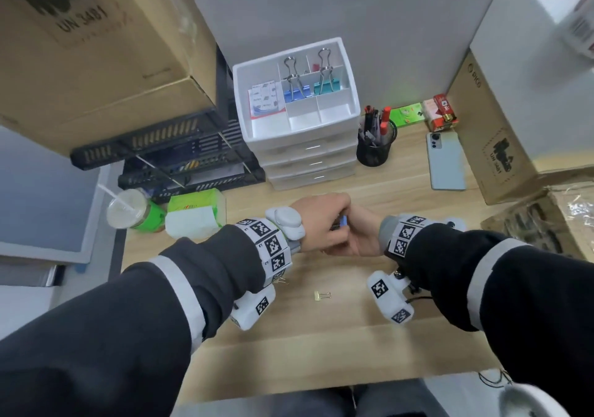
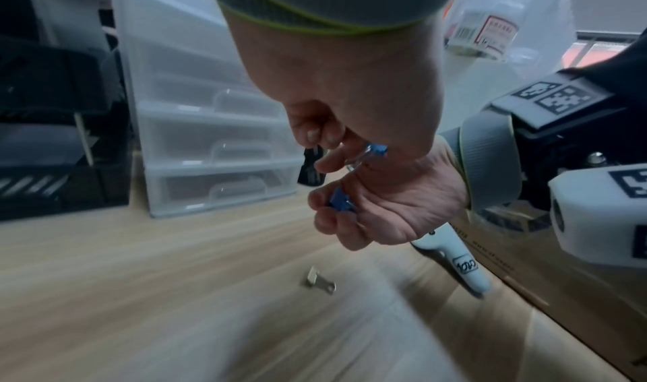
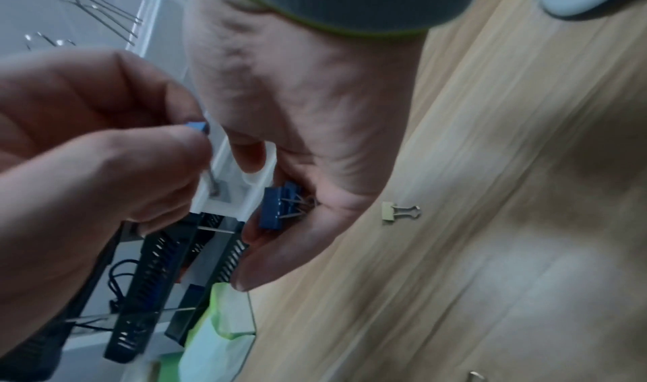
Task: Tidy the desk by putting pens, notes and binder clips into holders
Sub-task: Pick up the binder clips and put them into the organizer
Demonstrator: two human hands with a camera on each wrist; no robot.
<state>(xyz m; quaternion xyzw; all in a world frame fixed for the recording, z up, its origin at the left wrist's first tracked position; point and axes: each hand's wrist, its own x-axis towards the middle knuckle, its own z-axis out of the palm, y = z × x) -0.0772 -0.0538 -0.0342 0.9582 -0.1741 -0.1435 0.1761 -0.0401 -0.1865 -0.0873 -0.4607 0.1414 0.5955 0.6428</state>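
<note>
While my right hand [image 3: 297, 144] cups blue binder clips [image 3: 276, 208] and my left hand [image 1: 321, 220] pinches another just above it, I'd drop it in gently before fetching the yellow clip [image 1: 322, 295] on the bench [image 1: 321, 346] nearer me.

Both arms wear dark grey sleeves [image 1: 135, 313] crossed by a pale reflective band [image 1: 180, 285] at mid-forearm. Grey ribbed cuffs edged in yellow-green [image 2: 325, 25] show beneath. Each wrist carries a strap of black-and-white square markers [image 1: 270, 243], and a white camera housing [image 1: 390, 301] with marker stickers and thin black cables hangs at 6 o'clock of the right strap.
</note>
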